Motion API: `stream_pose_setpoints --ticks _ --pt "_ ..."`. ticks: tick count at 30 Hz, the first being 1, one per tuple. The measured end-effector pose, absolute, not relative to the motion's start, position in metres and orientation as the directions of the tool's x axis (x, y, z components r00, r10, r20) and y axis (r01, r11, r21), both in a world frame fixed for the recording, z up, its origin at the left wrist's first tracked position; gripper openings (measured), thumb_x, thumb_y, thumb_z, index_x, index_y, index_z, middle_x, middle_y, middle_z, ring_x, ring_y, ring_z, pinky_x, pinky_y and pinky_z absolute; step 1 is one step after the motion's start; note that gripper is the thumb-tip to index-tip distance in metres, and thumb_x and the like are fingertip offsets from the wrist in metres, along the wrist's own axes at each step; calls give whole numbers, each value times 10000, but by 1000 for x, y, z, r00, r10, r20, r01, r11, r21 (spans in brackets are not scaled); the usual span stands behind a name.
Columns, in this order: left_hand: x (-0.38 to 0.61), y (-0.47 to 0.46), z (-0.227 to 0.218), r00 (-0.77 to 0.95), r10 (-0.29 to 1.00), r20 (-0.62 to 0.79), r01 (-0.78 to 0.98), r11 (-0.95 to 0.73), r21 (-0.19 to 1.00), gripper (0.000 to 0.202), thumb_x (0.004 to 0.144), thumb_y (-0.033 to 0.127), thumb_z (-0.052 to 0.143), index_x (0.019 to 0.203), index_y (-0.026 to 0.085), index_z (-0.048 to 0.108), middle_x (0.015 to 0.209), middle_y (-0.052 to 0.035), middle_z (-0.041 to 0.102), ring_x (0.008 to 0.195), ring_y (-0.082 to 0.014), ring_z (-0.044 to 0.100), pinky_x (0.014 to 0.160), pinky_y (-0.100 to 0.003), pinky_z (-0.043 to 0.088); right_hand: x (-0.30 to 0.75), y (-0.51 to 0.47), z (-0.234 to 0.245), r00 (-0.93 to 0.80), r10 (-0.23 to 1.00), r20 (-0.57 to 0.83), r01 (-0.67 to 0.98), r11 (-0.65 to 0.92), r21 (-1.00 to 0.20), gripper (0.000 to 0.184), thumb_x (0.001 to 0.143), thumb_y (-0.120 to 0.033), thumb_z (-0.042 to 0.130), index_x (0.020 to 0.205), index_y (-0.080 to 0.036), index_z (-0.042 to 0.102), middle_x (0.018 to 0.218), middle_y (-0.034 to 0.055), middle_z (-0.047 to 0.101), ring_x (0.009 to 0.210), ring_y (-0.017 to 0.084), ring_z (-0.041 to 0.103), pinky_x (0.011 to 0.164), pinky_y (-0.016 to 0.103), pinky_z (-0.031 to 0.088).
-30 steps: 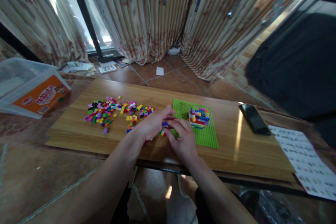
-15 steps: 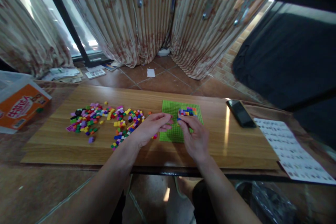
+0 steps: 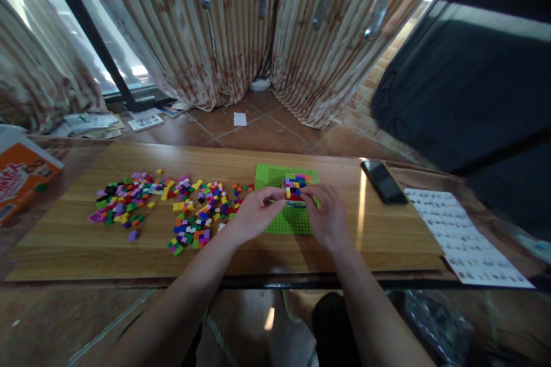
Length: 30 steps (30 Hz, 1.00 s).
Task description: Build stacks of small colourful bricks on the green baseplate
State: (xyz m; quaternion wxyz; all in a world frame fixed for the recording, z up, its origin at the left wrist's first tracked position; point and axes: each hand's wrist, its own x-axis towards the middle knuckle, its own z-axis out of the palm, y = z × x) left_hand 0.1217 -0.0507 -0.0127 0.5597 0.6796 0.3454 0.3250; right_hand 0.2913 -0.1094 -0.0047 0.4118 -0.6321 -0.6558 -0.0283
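A colourful structure of toy building bricks (image 3: 293,183) sits on a green studded baseplate (image 3: 290,223). My left hand (image 3: 258,212) is at its left side, thumb and fingers drawn together against the edge. From the right, my right hand (image 3: 329,212) pinches at the front right of the same structure, its fingertips partly covering the bricks. Any small loose brick between the fingers is too hidden to make out. Left of the baseplate lies a spread of loose toy bricks (image 3: 202,206) in many colours, partly behind my left forearm.
A second heap of bricks (image 3: 124,198) lies farther left on the wooden board (image 3: 327,258). To the right are a black phone (image 3: 384,182) and a printed sheet (image 3: 462,235). An orange and white box (image 3: 26,169) stands at the far left.
My left hand has come to the structure's left side. My right hand has shifted from its left front to its right, uncovering more of the bricks. The view has turned slightly right.
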Motion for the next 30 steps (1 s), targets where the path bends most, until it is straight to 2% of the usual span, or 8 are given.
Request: stream_pose_setpoints --ticks 4,14,22,30 --pt "123 -51 -11 550 831 86 140 -193 971 254 812 253 578 1009 129 679 916 -72 702 847 -175 622 775 -298 481 287 -106 -8 132 799 587 841 223 -493 140 892 -248 564 869 -225 700 897 47 691 892 204 576 825 378 479" --pt "122 -53 -6 564 821 87 144 -201 969 240 818 232 559 998 132 682 933 -74 710 844 -177 626 753 -294 484 285 -100 -17 240 782 576 794 182 -580 110 843 -248 622 818 -243 729 912 44 646 919 203 553 823 382 464" --pt "122 -52 -7 561 824 79 149 -195 969 239 808 226 569 992 126 683 922 -70 712 831 -174 632 772 -297 491 282 -102 -19 179 753 633 853 202 -482 120 855 -227 611 839 -234 730 905 43 656 911 197 540 812 360 465" --pt "119 -52 -7 553 830 79 139 -185 973 229 812 250 567 965 135 695 899 -66 714 818 -175 630 740 -287 489 279 -108 -24 112 748 654 923 166 -348 197 886 -227 542 944 -249 729 993 68 653 945 218 522 821 398 448"
